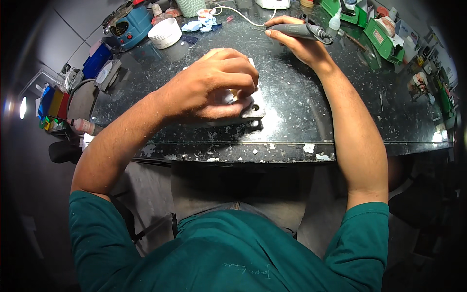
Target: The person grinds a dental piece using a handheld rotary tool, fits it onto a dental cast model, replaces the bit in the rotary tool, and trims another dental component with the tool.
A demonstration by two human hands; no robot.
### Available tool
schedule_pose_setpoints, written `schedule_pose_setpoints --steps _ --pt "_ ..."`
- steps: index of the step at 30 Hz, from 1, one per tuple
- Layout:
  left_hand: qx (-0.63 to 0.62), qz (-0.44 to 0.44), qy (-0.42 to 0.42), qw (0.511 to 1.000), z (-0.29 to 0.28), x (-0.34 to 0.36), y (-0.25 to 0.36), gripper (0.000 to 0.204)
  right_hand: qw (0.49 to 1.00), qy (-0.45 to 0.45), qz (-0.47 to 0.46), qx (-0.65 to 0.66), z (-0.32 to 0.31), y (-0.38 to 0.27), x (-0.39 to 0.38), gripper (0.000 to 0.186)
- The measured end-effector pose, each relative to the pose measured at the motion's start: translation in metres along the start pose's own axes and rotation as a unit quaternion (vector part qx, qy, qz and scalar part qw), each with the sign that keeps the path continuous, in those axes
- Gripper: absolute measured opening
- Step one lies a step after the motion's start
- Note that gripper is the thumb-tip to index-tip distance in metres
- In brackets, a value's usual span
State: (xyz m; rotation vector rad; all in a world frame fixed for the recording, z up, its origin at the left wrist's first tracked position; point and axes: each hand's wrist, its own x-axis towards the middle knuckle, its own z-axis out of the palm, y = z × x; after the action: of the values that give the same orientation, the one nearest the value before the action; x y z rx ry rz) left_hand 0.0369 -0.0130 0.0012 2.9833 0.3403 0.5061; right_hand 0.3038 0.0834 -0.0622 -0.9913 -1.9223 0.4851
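Observation:
My left hand (221, 82) is closed over a silvery metal device (254, 110) on the black bench, with fingers bent over its top and the thumb along its near side. Most of the device is hidden by this hand; a corner with a dark round hole shows at the right. Between thumb and fingers a small yellowish bit glints, too covered to name. Farther off and to the right, my right hand (304, 48) grips a dark grey rotary tool handpiece (297, 31) like a pen. Its thin bit points left, well apart from the device.
The black bench (301, 117) is speckled with white residue. At the far left stand a white tub (165, 33) and a blue machine (131, 29). Crumpled blue-and-white wipes (202, 22) lie at the back. Green bins (384, 41) and a clear squeeze bottle (334, 22) occupy the far right.

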Motion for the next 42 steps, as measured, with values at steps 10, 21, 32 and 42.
schedule_pose_setpoints --steps 10,21,32,42 --pt "-0.055 -0.011 0.036 0.998 0.009 -0.008 -0.005 0.017 1.0 0.007 -0.016 0.005 0.008 -0.009 -0.003 0.025" --pt "0.05 -0.01 0.053 0.997 0.008 -0.01 -0.025 0.01 1.0 0.004 -0.023 0.001 0.011 -0.004 -0.002 0.026" --pt "-0.055 -0.114 0.165 0.978 -0.012 -0.023 -0.058 0.019 0.999 0.003 -0.026 0.037 0.002 0.004 0.0 0.024" --pt "0.0 -0.305 0.052 0.951 -0.02 -0.009 -0.026 0.02 1.0 0.019 -0.009 0.023 0.001 0.007 0.001 0.029"
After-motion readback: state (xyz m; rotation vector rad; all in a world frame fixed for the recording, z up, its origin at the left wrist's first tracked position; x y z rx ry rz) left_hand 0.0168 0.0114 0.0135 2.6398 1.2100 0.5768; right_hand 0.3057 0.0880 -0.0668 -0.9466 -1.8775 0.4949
